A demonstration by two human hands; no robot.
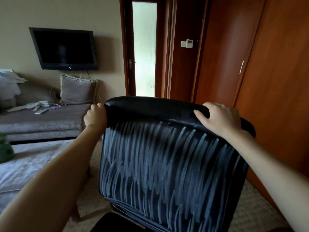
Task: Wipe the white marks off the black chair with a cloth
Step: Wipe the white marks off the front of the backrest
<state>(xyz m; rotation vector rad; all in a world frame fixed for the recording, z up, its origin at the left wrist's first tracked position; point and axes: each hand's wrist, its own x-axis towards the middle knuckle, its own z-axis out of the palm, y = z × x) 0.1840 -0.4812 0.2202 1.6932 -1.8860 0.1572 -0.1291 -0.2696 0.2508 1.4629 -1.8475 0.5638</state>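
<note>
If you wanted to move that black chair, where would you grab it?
Probably by the padded top edge of the chair, reaching from behind and above. That rolled rim is free of white marks and thick enough to wrap fingers over, as the left hand and right hand do at its two corners.

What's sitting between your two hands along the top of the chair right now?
In the head view, only the chair's bare black top edge runs between the left hand and the right hand. No cloth there; the white marks start just below.
</note>
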